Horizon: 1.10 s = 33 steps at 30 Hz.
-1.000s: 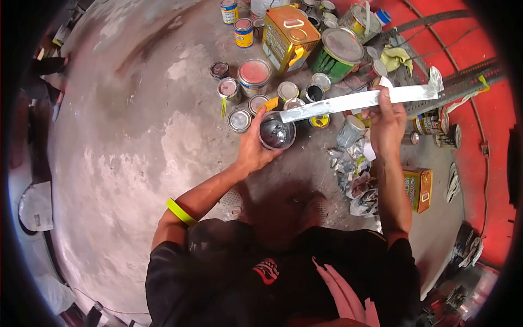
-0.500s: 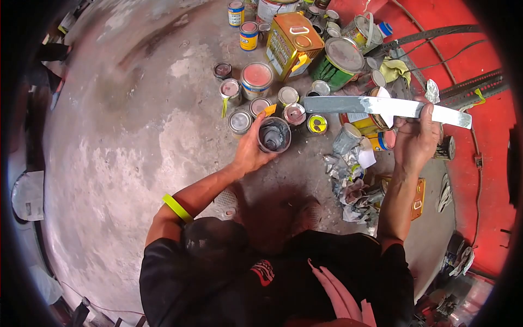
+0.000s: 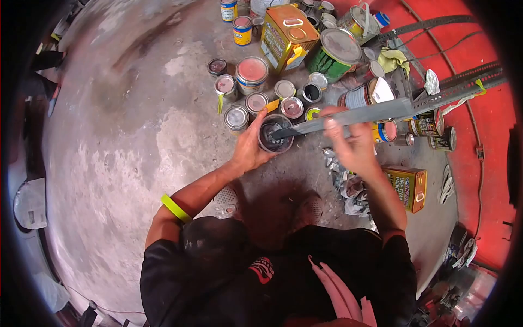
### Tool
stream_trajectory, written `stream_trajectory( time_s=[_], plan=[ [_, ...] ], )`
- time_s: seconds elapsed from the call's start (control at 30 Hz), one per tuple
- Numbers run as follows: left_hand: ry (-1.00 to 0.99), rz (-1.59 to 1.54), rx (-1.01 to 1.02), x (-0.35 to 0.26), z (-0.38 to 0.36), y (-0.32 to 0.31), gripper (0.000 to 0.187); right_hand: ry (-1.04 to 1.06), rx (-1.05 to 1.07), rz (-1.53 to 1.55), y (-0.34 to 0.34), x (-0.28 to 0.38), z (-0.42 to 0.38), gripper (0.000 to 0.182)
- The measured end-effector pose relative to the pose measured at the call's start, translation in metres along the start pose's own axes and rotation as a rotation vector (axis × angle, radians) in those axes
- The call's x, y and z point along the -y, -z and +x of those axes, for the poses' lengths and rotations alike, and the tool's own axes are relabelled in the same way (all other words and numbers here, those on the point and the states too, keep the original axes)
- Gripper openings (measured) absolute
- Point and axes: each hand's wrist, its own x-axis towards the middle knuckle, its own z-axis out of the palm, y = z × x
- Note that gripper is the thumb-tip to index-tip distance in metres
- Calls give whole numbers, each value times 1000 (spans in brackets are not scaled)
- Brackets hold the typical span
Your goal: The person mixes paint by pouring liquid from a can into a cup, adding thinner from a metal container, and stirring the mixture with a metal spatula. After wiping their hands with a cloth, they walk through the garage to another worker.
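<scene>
My left hand [image 3: 250, 146] is wrapped round the side of a clear cup [image 3: 289, 143] with dark grey paint in it. An orange tab shows at the cup's upper rim. A long flat stirring stick [image 3: 357, 115], coated grey, slants down to the left, its lower end inside the cup. Fingers of my right hand [image 3: 353, 143] are closed on the stick near its middle, slightly blurred. Just beyond the cup are small paint cans, one a can with pinkish paint [image 3: 292, 108] and one an open can with dark contents [image 3: 312, 93].
Larger containers stand farther off: a gold square tin [image 3: 283, 43], a green can [image 3: 333, 57] and a blue-and-yellow can [image 3: 242, 31]. Crumpled masking paper [image 3: 351, 191] and another gold tin [image 3: 407, 188] lie to the right, near a red surface [image 3: 460, 163].
My right hand has moved left and turned the stick. Its end has gone from above the cans into the cup, and its white face is no longer visible. My left hand keeps the cup.
</scene>
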Motion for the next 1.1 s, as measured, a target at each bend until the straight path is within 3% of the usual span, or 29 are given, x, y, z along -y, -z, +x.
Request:
stream_trajectory(
  time_s=[0.13,0.37,0.43,0.63,0.73,0.87,0.93,0.97,1.03,1.1],
  plan=[
    [22,-42,23,-8,-1,0,107,56,166,-109,-24,-12,0,17],
    [22,-57,74,-9,-5,-2,109,15,194,-54,-42,-24,-6,17],
    [27,-48,74,-7,-8,-4,110,-231,150,49,-42,-33,-6,21],
    [7,-55,243,6,-30,-13,111,-316,293,375,-36,-77,-17,22],
    [-47,-19,291,14,-39,-21,110,-438,453,316,-27,-76,-30,23],
    [0,-61,351,20,-37,-38,107,-648,435,471,-36,-99,-51,28],
    [58,-87,386,24,-34,-48,108,-868,286,570,-45,-108,-61,24],
    [94,-77,386,26,-32,-53,109,-875,275,572,-46,-114,-63,24],
    [132,-68,398,33,-29,-66,110,-683,316,447,-48,-130,-65,19],
    [90,-106,331,43,-25,-82,111,-684,302,465,-45,-150,-64,15]
  ],
)
